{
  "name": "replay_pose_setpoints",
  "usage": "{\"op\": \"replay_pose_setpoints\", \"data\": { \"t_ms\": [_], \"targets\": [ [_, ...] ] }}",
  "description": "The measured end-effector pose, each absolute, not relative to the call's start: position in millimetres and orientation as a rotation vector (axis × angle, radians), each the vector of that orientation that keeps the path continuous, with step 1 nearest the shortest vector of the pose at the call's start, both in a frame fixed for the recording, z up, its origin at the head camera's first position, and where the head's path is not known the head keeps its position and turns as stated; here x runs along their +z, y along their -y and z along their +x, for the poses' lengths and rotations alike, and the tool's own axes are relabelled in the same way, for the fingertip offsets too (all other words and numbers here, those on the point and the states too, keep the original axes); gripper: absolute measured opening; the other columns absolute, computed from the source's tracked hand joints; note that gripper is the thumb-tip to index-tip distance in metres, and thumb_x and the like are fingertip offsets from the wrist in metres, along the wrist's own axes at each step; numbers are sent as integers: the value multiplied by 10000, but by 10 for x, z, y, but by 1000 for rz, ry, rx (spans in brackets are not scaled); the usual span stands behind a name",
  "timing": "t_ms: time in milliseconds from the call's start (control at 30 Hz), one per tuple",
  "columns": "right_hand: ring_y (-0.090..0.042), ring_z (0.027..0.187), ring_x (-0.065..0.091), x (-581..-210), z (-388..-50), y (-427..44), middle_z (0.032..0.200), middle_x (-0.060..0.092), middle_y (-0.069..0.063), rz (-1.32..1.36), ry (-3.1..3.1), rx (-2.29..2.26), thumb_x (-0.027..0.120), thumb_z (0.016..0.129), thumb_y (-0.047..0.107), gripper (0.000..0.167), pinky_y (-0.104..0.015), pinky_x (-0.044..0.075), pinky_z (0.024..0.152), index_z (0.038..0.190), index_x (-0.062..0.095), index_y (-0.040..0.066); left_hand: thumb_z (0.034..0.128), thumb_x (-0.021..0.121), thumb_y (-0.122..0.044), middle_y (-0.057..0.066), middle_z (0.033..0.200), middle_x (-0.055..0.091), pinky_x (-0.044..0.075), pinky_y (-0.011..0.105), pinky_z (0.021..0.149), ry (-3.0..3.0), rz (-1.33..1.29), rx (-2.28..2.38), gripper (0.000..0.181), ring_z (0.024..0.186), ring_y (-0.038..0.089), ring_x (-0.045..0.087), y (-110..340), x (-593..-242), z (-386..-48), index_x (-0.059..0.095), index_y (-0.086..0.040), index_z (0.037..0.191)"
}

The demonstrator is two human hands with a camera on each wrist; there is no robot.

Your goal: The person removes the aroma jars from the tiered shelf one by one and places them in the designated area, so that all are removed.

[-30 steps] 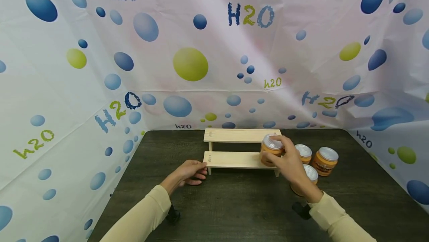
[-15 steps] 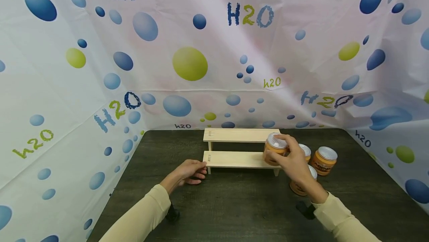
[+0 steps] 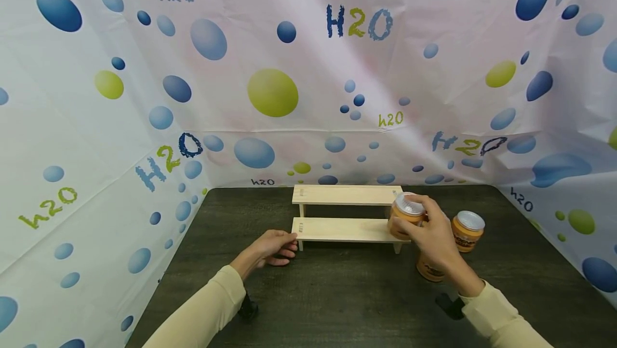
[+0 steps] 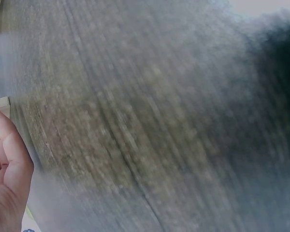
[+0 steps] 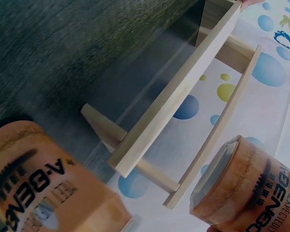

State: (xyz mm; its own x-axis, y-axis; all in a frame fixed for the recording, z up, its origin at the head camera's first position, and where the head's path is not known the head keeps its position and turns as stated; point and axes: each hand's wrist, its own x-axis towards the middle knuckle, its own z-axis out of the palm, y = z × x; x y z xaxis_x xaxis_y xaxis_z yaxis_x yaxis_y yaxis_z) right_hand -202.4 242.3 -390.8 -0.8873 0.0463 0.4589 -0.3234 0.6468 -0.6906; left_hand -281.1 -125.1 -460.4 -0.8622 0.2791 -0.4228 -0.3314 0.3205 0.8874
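A two-step wooden shelf (image 3: pixel 342 229) stands on the dark table. My left hand (image 3: pixel 272 247) pinches its lower board at the left front corner, thumb on top. In the left wrist view that hand (image 4: pixel 9 169) shows only at the left edge. My right hand (image 3: pixel 436 235) grips an orange jar (image 3: pixel 401 223) with a silver lid, fingers around its upper part. From the head, this jar overlaps the lower board's right end. The right wrist view shows the held jar (image 5: pixel 258 191) apart from the shelf, lettering on its side.
Right of the shelf stand an upright orange jar (image 3: pixel 466 233) and a nearer jar (image 3: pixel 429 270), partly covered by my right hand. Dark tabletop (image 3: pixel 337 300) lies in front. A patterned sheet (image 3: pixel 270 150) closes off the back and sides.
My right hand has moved to the right with the jar, from over the lower board to its right end. It now hides another jar behind it. My left hand has stayed put.
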Motion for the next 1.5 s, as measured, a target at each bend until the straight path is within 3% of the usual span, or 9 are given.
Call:
{"op": "replay_pose_setpoints", "data": {
  "t_ms": [167, 367, 467, 767, 867, 967, 1133, 1267, 1500],
  "targets": [
    [-383, 1108, 590, -3918, -1989, -2500, 1312, 521, -232, 209, 2418, 1143, 754, 918, 199, 535, -410, 555, 823, 1366, 525, 16, 1035, 563, -360, 5, 884, 673, 613, 272, 623, -2082, -48, 1574, 369, 705, 73, 653, 1243, -4604, -2811, 668, -13, 1099],
    [-376, 1074, 603, -3881, -1952, -2580, 1318, 520, -242, 203, 2392, 1156, 766, 906, 167, 540, -130, 486, 743, 1368, 529, 19, 1036, 558, -366, 9, 892, 673, 613, 268, 620, -2088, -44, 1573, 373, 706, 75, 652, 1244, -4618, -2814, 666, -15, 1099],
    [-370, 1048, 610, -3875, -1947, -2620, 1310, 523, -253, 197, 2378, 1148, 771, 900, 153, 543, -100, 475, 717, 1363, 527, 8, 1038, 557, -364, 6, 891, 675, 612, 255, 617, -2085, -47, 1574, 366, 705, 74, 656, 1252, -4633, -2823, 669, -21, 1095],
    [10, 939, 517, -3863, -1906, -2717, 1282, 538, -232, 103, 2397, 1112, 764, 913, 244, 568, -94, 482, 684, 1376, 515, 30, 1038, 558, -351, 8, 892, 678, 611, 252, 621, -2083, -66, 1566, 345, 709, 72, 655, 1252, -4597, -2812, 673, -28, 1082],
    [59, 938, 500, -3851, -1884, -2748, 1293, 524, -237, 91, 2392, 1123, 759, 916, 249, 579, -83, 480, 684, 1387, 503, 30, 1040, 556, -346, 14, 892, 680, 611, 255, 615, -2089, -65, 1566, 347, 705, 72, 653, 1248, -4587, -2807, 676, -24, 1081],
    [-60, 985, 568, -3832, -1865, -2782, 1298, 521, -248, 82, 2379, 1125, 763, 913, 234, 578, -64, 472, 687, 1384, 503, 22, 1039, 557, -350, 19, 896, 682, 612, 261, 616, -2091, -64, 1565, 354, 702, 72, 652, 1243, -4585, -2803, 676, -20, 1085],
    [-395, 1067, 596, -3798, -1828, -2849, 1303, 530, -272, 41, 2365, 1105, 771, 906, 240, 582, -31, 422, 686, 1381, 511, 28, 1036, 562, -356, 31, 911, 686, 614, 269, 616, -2095, -69, 1561, 359, 701, 73, 649, 1246, -4585, -2795, 676, -19, 1088],
    [-448, 1103, 577, -3787, -1804, -2914, 1320, 517, -282, -6, 2371, 1098, 759, 916, 267, 603, -33, 405, 682, 1404, 491, 36, 1038, 557, -357, 27, 910, 685, 613, 267, 619, -2099, -63, 1558, 360, 706, 76, 651, 1248, -4595, -2803, 676, -20, 1089],
    [-449, 1075, 591, -3813, -1748, -3036, 1315, 504, -287, -68, 2377, 1122, 734, 933, 288, 641, -140, 509, 581, 1444, 443, 34, 1043, 547, -351, 6, 894, 676, 612, 253, 629, -2091, -46, 1552, 361, 711, 71, 656, 1253, -4605, -2823, 667, -15, 1097]
  ]
}}
